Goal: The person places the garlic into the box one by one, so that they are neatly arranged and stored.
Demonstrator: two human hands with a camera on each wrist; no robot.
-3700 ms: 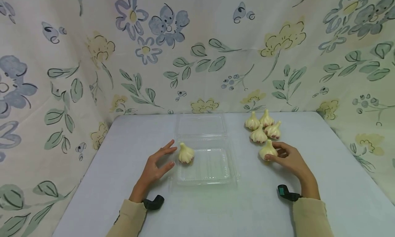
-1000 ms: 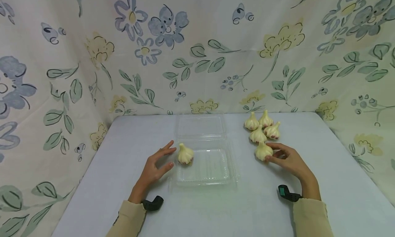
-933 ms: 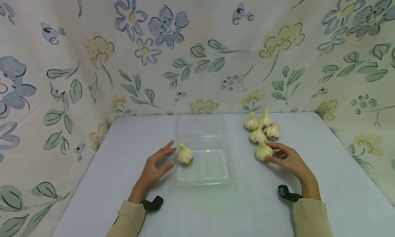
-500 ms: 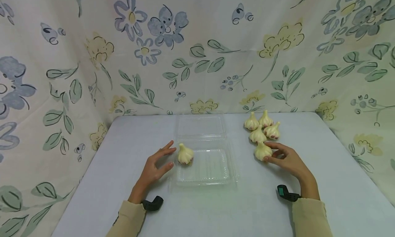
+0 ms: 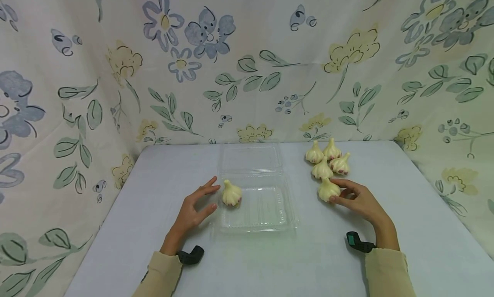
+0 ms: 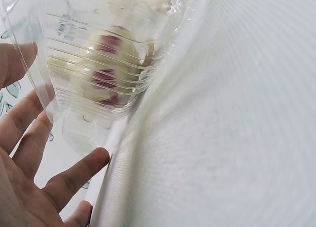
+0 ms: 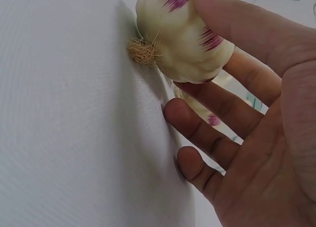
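The garlic point(image 7: 185, 44) is creamy white with purple streaks and brown roots point(image 7: 144, 50). The box point(image 5: 266, 207) is see-through. The table point(image 5: 251, 267) is white. The cloth point(image 5: 251, 26) is cream with blue and yellow flowers point(image 5: 208, 19) and green leaves point(image 5: 253, 81). Sleeves point(image 5: 389, 273) are tan, wrist cameras point(image 5: 191, 255) black.

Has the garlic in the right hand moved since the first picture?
Yes. Judged against the clear plastic container, the garlic bulb in the right hand has shifted slightly left, toward that container.

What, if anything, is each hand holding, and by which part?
The right hand pinches a garlic bulb by its rounded body; the left hand, beside the clear container, grips nothing.
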